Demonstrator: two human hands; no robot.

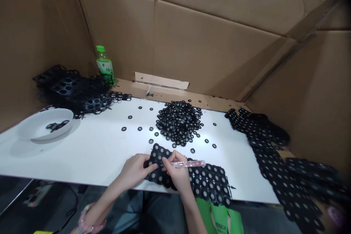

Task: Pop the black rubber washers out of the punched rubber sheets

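My left hand [134, 170] grips the left edge of a black rubber sheet [210, 181], thumb on top. Rows of round pieces with pale centres cover the sheet, which lies along the front edge of the white table [104, 150]. Closed around a pink, see-through pen-like tool [193, 163], my right hand [178, 173] rests over the sheet close to my left thumb. The tool's tip is hidden by my fingers. Beyond my hands stands a heap of small black rings [179, 120], with several loose rings [139, 128] scattered around it.
Left, a white bowl [63, 129] holds a few black pieces. Behind it lies a tangle of punched-out black webbing [79, 91], beside a green-capped bottle [105, 65]. More dotted black sheets [270, 161] drape at right. Cardboard walls [208, 44] enclose the table; a green bag [233, 217] hangs below.
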